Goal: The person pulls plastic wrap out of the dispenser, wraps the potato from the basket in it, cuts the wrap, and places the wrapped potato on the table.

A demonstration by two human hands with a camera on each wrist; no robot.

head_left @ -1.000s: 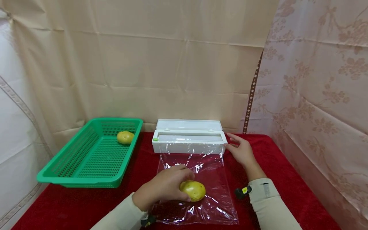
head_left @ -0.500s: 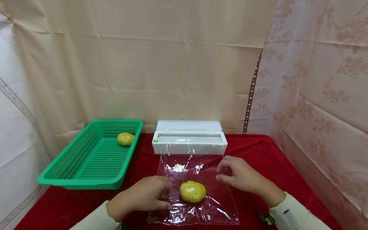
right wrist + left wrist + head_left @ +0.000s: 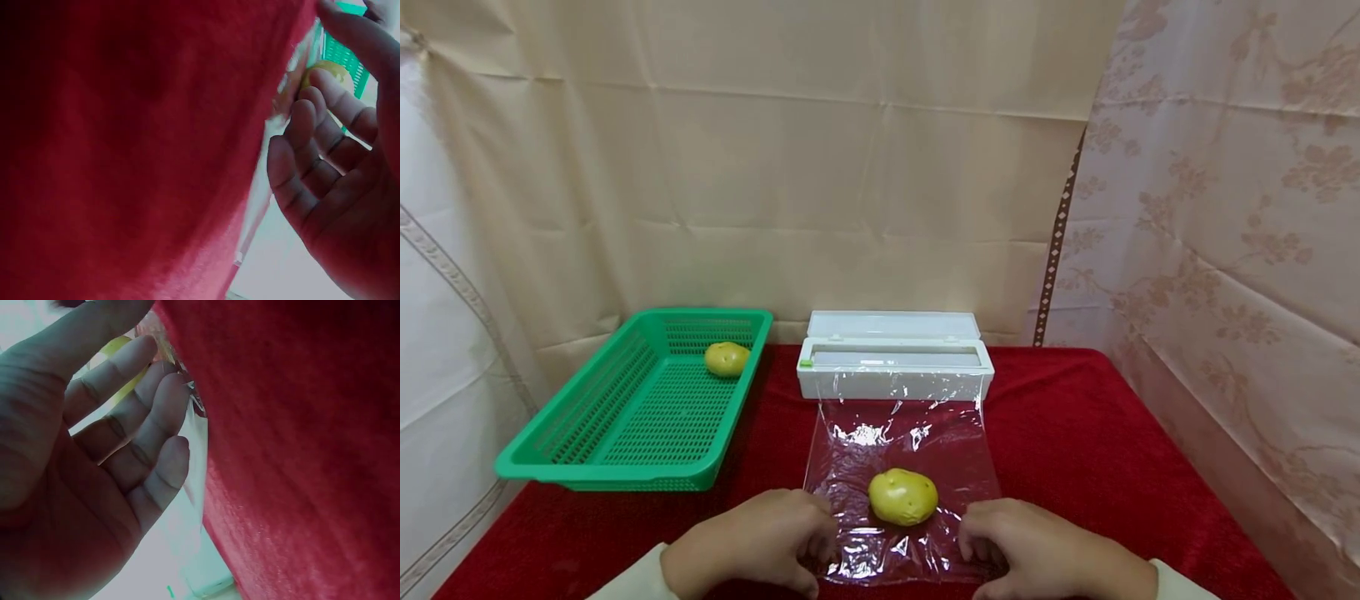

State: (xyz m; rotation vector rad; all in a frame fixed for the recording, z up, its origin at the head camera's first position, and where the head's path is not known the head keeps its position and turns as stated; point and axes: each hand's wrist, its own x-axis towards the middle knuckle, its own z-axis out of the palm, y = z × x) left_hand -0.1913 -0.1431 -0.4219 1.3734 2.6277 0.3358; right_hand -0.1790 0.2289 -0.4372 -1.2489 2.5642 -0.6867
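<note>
A yellow potato (image 3: 903, 497) lies on a sheet of clear cling film (image 3: 951, 446), drawn out flat over the red cloth from a white film dispenser (image 3: 887, 386). My left hand (image 3: 763, 533) is at the left front edge of the film, fingers loosely bent with nothing between them. On the opposite side, my right hand (image 3: 1037, 546) is at the film's right front edge, likewise loosely bent. Both wrist views show the palms bare, the left hand (image 3: 106, 437) and right hand (image 3: 337, 162) low over the cloth. The potato stands between the hands, touched by neither.
A green plastic basket (image 3: 617, 472) stands at the left with a second potato (image 3: 727, 359) inside. The dispenser's lid (image 3: 893, 324) is raised at the back. Beige curtain (image 3: 850, 183) hangs behind the table, and a floral curtain (image 3: 1247, 250) along the right.
My left hand has let go of the potato and drawn back left and toward me. My right hand has come from the dispenser's right end down to the film's front right.
</note>
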